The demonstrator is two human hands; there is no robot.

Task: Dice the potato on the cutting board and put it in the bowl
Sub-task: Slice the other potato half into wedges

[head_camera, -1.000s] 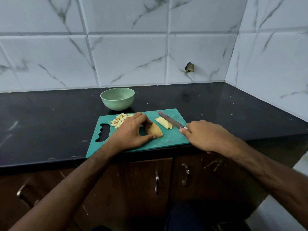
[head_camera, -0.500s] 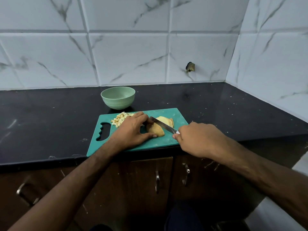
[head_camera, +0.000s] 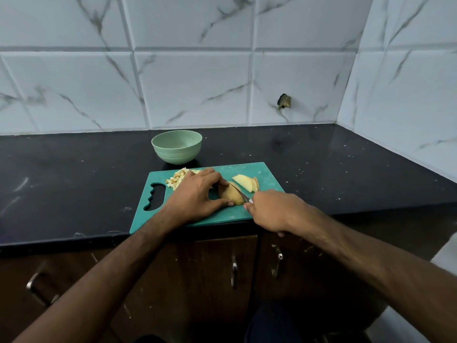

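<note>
A teal cutting board (head_camera: 269,180) lies at the counter's front edge. On it my left hand (head_camera: 195,196) grips a brown-skinned potato piece (head_camera: 230,195) between fingers and thumb. My right hand (head_camera: 272,209) holds a knife (head_camera: 241,193) by the handle, and its blade crosses the top of that piece. Pale potato slices (head_camera: 246,182) lie just behind the blade. A heap of diced potato (head_camera: 178,179) sits at the board's far left, partly hidden by my left hand. The light green bowl (head_camera: 176,146) stands behind the board.
The black countertop (head_camera: 74,174) reaches to white marbled wall tiles at the back and right. Brown cabinet doors with metal handles (head_camera: 233,271) are below the counter edge. A handle slot (head_camera: 155,196) is cut in the board's left end.
The knife moved left from beside the slices onto the potato piece my left hand holds. My right hand followed it leftward. The left hand stayed in place.
</note>
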